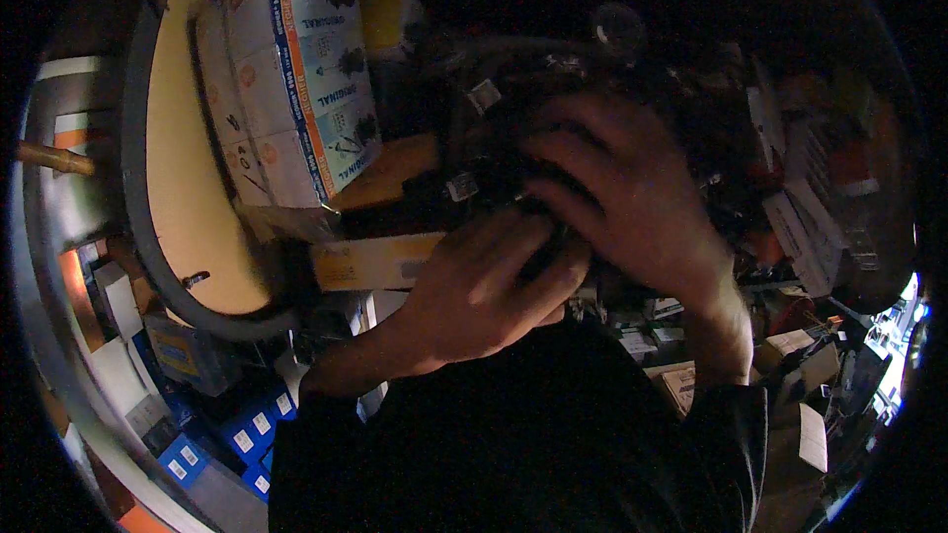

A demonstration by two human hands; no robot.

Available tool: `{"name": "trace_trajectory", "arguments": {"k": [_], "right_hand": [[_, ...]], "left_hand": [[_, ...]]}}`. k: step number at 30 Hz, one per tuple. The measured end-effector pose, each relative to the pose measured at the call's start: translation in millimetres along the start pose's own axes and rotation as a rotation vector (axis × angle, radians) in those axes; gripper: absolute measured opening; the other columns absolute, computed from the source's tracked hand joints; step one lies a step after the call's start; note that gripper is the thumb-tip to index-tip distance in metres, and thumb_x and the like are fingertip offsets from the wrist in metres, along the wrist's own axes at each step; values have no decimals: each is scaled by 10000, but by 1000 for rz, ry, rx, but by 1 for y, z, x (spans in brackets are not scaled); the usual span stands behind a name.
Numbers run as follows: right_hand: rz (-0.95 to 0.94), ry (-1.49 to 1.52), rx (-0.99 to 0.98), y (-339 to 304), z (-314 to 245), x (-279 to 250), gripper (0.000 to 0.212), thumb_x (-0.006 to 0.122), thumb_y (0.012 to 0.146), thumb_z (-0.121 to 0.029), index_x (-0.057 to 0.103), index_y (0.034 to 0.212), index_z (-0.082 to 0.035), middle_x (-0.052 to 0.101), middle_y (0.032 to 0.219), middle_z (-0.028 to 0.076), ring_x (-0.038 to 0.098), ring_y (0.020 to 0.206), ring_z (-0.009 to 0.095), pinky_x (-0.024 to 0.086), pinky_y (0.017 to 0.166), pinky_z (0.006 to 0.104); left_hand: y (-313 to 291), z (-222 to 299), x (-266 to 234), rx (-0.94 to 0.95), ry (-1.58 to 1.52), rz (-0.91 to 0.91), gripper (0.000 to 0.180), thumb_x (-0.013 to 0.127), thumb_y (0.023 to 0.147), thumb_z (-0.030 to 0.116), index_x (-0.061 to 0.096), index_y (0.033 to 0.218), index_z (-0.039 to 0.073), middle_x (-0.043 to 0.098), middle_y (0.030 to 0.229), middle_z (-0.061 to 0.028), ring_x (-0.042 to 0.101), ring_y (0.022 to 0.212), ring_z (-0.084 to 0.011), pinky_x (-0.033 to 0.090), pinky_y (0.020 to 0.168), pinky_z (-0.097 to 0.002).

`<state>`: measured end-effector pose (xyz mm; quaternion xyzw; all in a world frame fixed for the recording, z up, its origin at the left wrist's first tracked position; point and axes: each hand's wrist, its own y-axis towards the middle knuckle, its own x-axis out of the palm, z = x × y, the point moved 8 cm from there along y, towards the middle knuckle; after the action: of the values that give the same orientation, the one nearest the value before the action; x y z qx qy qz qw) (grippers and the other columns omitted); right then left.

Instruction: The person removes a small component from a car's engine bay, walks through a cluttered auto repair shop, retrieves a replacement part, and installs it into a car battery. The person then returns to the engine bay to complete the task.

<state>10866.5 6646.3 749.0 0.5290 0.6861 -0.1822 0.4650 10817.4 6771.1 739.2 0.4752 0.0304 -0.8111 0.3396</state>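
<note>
In the dim middle of the head view my left hand (489,281) is closed, its thumb and fingers curled together round something dark that I cannot make out. My right hand (632,202) reaches in just above and to the right of it, its fingers bent round the same dark spot. Whatever lies between the two hands is lost in shadow. Beyond the fingers is a dark heap of small parts, where a small white label (461,187) and another pale tag (484,96) show.
Left of my hands stands a stack of white-and-blue printed boxes (296,89) beside a curved yellow panel (188,168). A yellow carton (375,262) lies near my left wrist. Blue boxes (252,429) sit lower left. Open cardboard boxes (795,434) crowd the lower right.
</note>
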Motion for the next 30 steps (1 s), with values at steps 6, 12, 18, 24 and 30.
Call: {"name": "trace_trajectory", "arguments": {"k": [6, 12, 18, 24, 30], "right_hand": [[-21, -48, -41, -37, 0, 3, 410, 811, 804, -310, 707, 1119, -70, 622, 1279, 155, 607, 1123, 397, 507, 990, 544], [-47, -72, -112, -48, -2, 6, 479, 815, 757, -392, 699, 1094, -72, 650, 1252, 155, 622, 1107, 377, 487, 1029, 553], [-96, -128, -94, -43, 1, 4, 502, 823, 729, -385, 722, 1136, -109, 642, 1273, 139, 602, 1160, 361, 453, 1064, 554], [-214, -289, -181, -35, -1, 10, 486, 806, 776, -398, 718, 1208, -193, 614, 1320, 102, 541, 1242, 349, 445, 1063, 559], [-267, -439, -298, -24, 9, 11, 583, 856, 747, -401, 722, 1236, -112, 620, 1350, 138, 557, 1279, 383, 454, 1080, 567]], "left_hand": [[-8, -2, -7, 57, -220, -54, 615, 878, 723, 268, 657, 1275, 111, 588, 1130, -102, 640, 963, -270, 584, 772, -401], [-11, 7, -2, 139, -171, -55, 579, 880, 743, 230, 659, 1262, 100, 585, 1100, -87, 635, 960, -264, 580, 745, -366], [-6, -12, -27, 60, -381, -161, 523, 879, 767, 240, 688, 1231, 94, 630, 1055, -98, 664, 928, -270, 585, 763, -392], [-1, -22, -83, 22, -390, -12, 425, 899, 789, 303, 738, 1072, 30, 681, 957, -113, 684, 826, -252, 538, 706, -361], [32, -22, -88, -25, -53, 100, 476, 917, 720, 259, 735, 1063, -16, 724, 1001, -160, 699, 878, -311, 547, 794, -381]]}}
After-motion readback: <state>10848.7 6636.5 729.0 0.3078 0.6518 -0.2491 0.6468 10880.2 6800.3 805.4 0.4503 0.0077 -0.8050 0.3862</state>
